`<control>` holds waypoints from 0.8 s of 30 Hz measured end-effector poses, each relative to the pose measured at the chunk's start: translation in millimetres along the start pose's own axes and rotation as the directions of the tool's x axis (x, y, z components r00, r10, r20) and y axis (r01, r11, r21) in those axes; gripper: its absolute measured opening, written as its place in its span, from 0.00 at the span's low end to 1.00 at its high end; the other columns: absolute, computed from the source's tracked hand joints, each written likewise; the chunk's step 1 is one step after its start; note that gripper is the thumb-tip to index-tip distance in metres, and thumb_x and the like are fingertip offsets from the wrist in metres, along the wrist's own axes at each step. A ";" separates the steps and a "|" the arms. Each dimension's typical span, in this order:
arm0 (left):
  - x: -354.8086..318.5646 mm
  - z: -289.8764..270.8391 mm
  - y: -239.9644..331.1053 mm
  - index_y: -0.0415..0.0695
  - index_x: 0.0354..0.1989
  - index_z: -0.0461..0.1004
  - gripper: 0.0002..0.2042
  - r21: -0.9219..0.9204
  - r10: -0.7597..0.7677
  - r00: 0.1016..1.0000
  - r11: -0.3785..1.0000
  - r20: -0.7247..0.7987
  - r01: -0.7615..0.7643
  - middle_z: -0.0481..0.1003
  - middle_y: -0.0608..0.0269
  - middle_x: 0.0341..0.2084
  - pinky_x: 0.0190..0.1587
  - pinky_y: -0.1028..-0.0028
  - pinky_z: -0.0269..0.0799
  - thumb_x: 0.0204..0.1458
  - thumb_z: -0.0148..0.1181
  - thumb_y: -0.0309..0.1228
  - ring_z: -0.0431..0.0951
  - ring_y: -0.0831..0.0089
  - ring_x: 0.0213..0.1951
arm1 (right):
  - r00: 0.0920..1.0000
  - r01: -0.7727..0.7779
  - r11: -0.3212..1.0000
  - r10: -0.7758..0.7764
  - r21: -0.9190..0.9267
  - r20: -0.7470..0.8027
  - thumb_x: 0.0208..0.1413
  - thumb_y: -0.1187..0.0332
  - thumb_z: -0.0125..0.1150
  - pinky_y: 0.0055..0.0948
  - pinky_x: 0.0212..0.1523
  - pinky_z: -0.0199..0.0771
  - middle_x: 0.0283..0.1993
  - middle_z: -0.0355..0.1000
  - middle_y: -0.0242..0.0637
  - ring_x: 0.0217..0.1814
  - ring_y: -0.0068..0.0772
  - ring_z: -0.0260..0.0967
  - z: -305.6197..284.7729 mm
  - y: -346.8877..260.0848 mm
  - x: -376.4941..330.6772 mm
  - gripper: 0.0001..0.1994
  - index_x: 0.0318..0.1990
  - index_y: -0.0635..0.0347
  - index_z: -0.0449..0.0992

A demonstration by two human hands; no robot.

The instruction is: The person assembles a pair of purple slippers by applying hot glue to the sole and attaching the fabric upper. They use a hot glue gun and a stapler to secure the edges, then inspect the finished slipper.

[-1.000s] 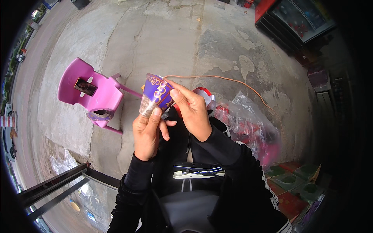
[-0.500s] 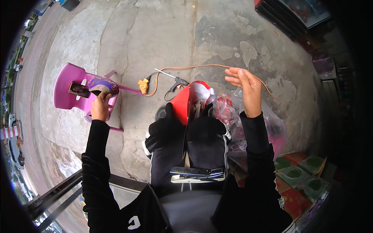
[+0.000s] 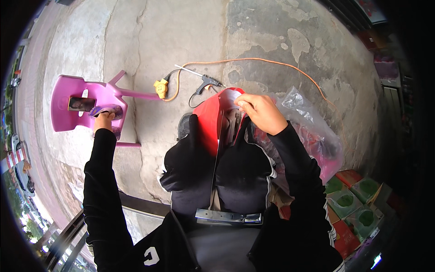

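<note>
On the pink plastic chair (image 3: 63, 106) at the left, my left hand (image 3: 104, 121) is closed on a purple patterned pouch (image 3: 111, 110). A phone-like dark rectangle (image 3: 81, 104) with a picture on it lies beside the pouch. Between my knees stands a red folded sheet or bag (image 3: 207, 120) with a white inside (image 3: 229, 97) and grey-brown pieces (image 3: 232, 122) in it. My right hand (image 3: 260, 111) is over its upper right rim, thumb and fingers pinched at the white part; what they hold is hidden. A long silver metal tool, perhaps a stapler (image 3: 229, 216), rests across my lap.
Ahead on the concrete floor lie a glue gun (image 3: 206, 84), a yellow socket block (image 3: 161, 88) and an orange cord (image 3: 253, 59). To the right are a clear plastic bag (image 3: 317, 136) with red contents and several red and green boxes (image 3: 344, 201).
My right hand has come in from the right, down to the rim of the red piece, and its fingers have closed. My left hand keeps the pouch; the whole view has shifted slightly.
</note>
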State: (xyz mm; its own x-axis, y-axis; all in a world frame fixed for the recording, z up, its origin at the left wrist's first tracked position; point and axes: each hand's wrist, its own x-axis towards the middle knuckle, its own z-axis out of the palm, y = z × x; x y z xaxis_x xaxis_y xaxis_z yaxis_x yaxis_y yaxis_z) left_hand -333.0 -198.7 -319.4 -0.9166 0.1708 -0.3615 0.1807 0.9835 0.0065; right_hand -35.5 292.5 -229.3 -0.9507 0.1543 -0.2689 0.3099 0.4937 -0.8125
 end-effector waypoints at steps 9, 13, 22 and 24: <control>-72.1 -61.2 83.8 0.41 0.64 0.68 0.32 0.054 0.250 0.846 0.965 -0.470 -0.255 0.68 0.49 0.61 0.50 0.62 0.76 0.52 0.71 0.39 0.79 0.55 0.50 | 0.883 0.287 0.958 -0.265 0.002 0.387 0.52 0.83 0.53 0.41 0.55 0.71 0.46 0.74 0.45 0.52 0.49 0.73 36.1 -0.3 7.4 0.12 0.43 0.64 0.77; -140.9 -81.6 158.2 0.41 0.64 0.69 0.26 -0.444 0.292 0.884 0.780 -0.366 -0.441 0.70 0.53 0.59 0.39 0.77 0.77 0.57 0.67 0.33 0.78 0.75 0.35 | 0.847 0.243 0.969 -0.230 0.035 0.478 0.48 0.83 0.55 0.36 0.52 0.72 0.42 0.76 0.41 0.48 0.45 0.75 25.9 -18.1 17.0 0.10 0.37 0.65 0.79; -211.1 -107.0 227.6 0.35 0.66 0.65 0.24 -0.932 0.510 0.855 0.262 -0.088 -0.252 0.75 0.51 0.55 0.56 0.69 0.70 0.67 0.53 0.39 0.77 0.68 0.51 | 0.957 0.208 0.915 -0.263 0.346 0.119 0.60 0.79 0.57 0.25 0.49 0.74 0.41 0.76 0.35 0.44 0.25 0.74 -65.0 -69.4 -2.8 0.06 0.40 0.67 0.80; -214.1 -105.1 232.8 0.35 0.68 0.62 0.28 -0.971 0.547 0.830 0.123 -0.107 -0.206 0.73 0.49 0.58 0.60 0.69 0.66 0.70 0.45 0.46 0.73 0.67 0.57 | 0.979 0.111 0.898 -0.172 0.426 0.107 0.63 0.75 0.58 0.23 0.45 0.75 0.40 0.76 0.33 0.41 0.21 0.74 -78.6 -82.0 -9.7 0.06 0.43 0.67 0.79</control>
State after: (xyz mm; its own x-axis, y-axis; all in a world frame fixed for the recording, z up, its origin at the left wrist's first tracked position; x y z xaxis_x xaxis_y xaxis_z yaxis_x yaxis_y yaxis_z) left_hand -132.1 0.0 -142.5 -0.7001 0.6863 -0.1972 -0.1351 0.1438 0.9803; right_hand -52.2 317.8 -119.4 -0.9835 -0.0257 -0.1790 0.1758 0.0960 -0.9797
